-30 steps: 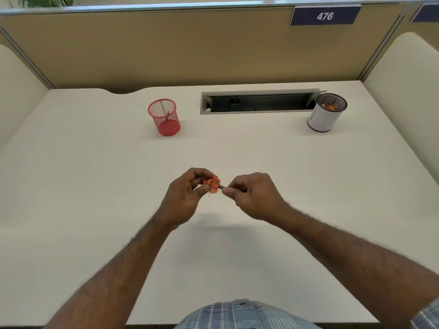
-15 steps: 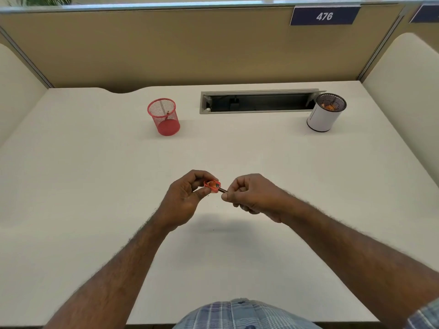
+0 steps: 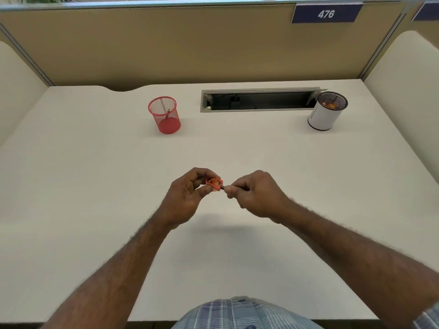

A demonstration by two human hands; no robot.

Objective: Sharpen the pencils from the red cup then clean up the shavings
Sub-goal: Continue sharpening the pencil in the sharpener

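My left hand (image 3: 187,193) pinches a small orange-red sharpener (image 3: 214,183) above the middle of the white desk (image 3: 95,186). My right hand (image 3: 255,194) grips a pencil (image 3: 223,187) whose tip sits in the sharpener; most of the pencil is hidden in the fist. A curl of shaving hangs at the sharpener. Tiny specks of shavings (image 3: 214,196) lie on the desk below it. The red mesh cup (image 3: 165,115) stands at the back left with one pencil (image 3: 168,111) visible inside.
A white cup with a dark mesh rim (image 3: 326,112) stands at the back right, with orange shavings inside. A recessed cable tray (image 3: 259,100) runs along the back of the desk. Tan partition walls enclose the desk at the back and on both sides.
My right hand has rolled at the wrist, turning the pencil in the sharpener. The left hand has kept the sharpener nearly in place.
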